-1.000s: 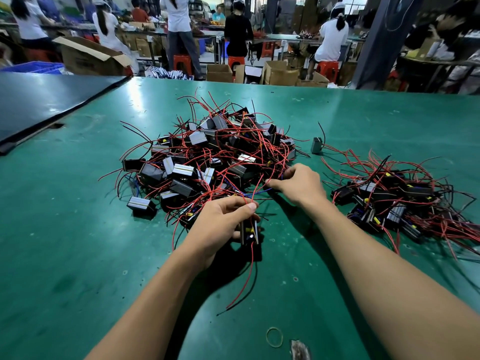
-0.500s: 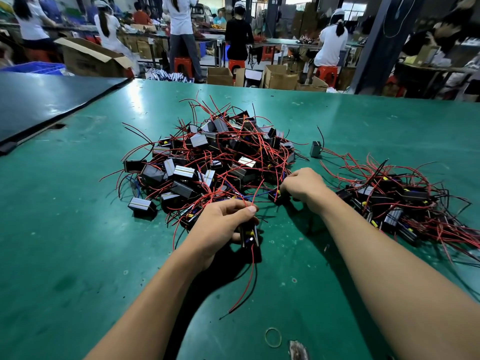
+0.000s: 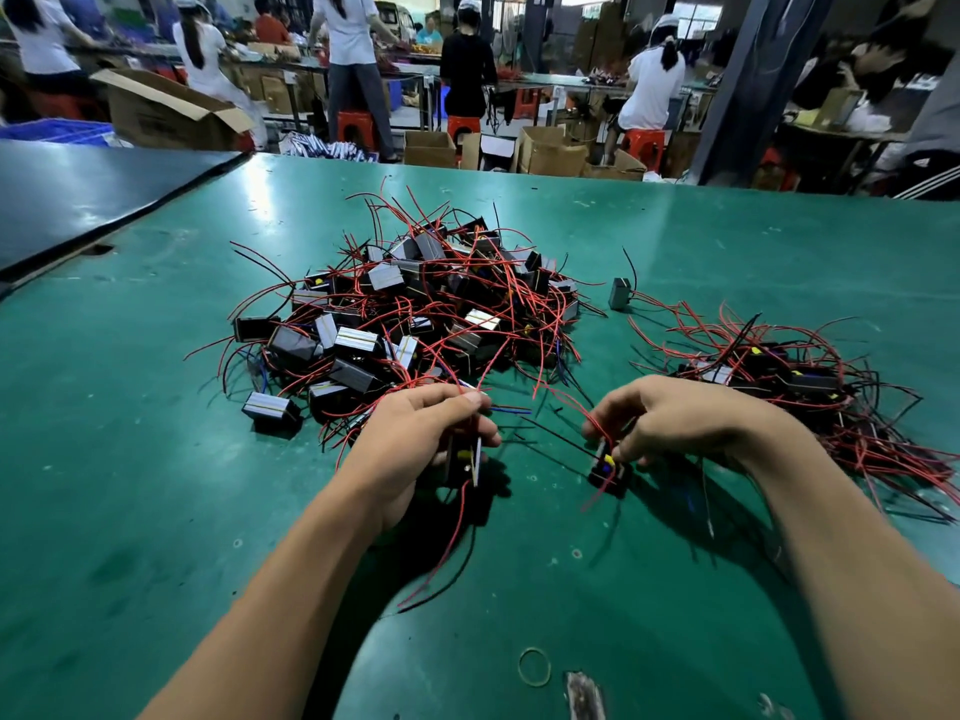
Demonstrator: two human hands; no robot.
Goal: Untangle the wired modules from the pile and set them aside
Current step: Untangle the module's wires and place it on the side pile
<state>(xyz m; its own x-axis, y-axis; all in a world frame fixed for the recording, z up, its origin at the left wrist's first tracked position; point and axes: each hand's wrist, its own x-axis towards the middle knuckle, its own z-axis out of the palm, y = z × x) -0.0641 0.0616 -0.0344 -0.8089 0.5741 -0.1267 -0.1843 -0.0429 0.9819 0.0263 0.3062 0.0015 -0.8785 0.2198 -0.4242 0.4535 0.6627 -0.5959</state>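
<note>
A big tangled pile (image 3: 410, 314) of small black modules with red and black wires lies on the green table (image 3: 130, 485), ahead of my hands. A smaller heap of separated modules (image 3: 795, 387) sits at the right. My left hand (image 3: 415, 444) grips one black module (image 3: 462, 462) near the pile's front edge, its red wire hanging toward me. My right hand (image 3: 675, 423) pinches another black module (image 3: 605, 470) with a yellow mark, just above the table between the two heaps.
A single grey module (image 3: 620, 293) stands alone between the heaps. A rubber band (image 3: 534, 666) and a scrap (image 3: 584, 693) lie near the front edge. A dark table (image 3: 78, 200) adjoins at the left. People work at benches and cardboard boxes (image 3: 166, 111) beyond.
My right hand has drawn a module out of the pile's front edge, back toward me and a little right. My left hand has stayed in place holding its module.
</note>
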